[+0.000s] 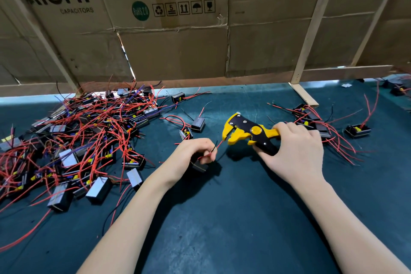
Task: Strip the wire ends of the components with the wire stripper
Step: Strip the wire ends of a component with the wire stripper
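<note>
Near the middle of the frame, the left hand (195,151) is pinching a red wire (219,145) and holding its small black component (199,165). Just to the right, the right hand (293,151) is curling round the yellow wire stripper (244,132) — jaws gaping. The wire tip is almost touching them. It probably needs poking straight in — only the end — before squeezing gently.

On the desk (222,218), a large heap of components (73,140) lies at nine o'clock, a smaller heap (315,122) at two o'clock. Between them, near centre, the left hand (195,153) holds one component (199,165) with its wire (219,145) pointing towards three o'clock, just short of the wire stripper (246,133) held in the right hand (293,151). A cardboard wall (178,51) stands behind at twelve o'clock.
</note>
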